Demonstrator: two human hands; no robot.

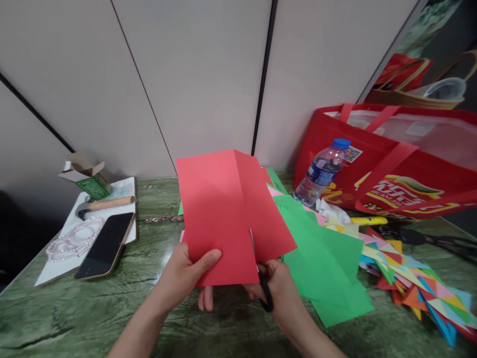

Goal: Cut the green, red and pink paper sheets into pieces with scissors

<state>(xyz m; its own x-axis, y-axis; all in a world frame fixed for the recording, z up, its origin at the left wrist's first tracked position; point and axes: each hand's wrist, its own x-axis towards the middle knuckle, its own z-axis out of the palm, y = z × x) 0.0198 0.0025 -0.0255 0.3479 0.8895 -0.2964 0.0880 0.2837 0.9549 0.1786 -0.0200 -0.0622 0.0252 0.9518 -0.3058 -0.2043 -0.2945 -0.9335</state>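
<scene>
A creased sheet of red paper (212, 214) is held up over the table in the middle of the view. My left hand (194, 273) grips its lower left edge, thumb on the front and fingers behind. In my right hand (274, 283) is a pair of scissors (265, 291) with black handles. One blade shows on the front of the red paper, and a cut runs up from the bottom edge near the crease. The right fingers are partly hidden by the handles and the sheet. Green paper (320, 258) lies on the table just right of my right hand.
At left, a phone (106, 246), a bead string (76, 238), a wooden-handled tool (108, 204) and a small green box (93, 185) rest together. At right stand a water bottle (322, 171) and red bag (372, 164), with folded colored paper pieces (417, 273) in front.
</scene>
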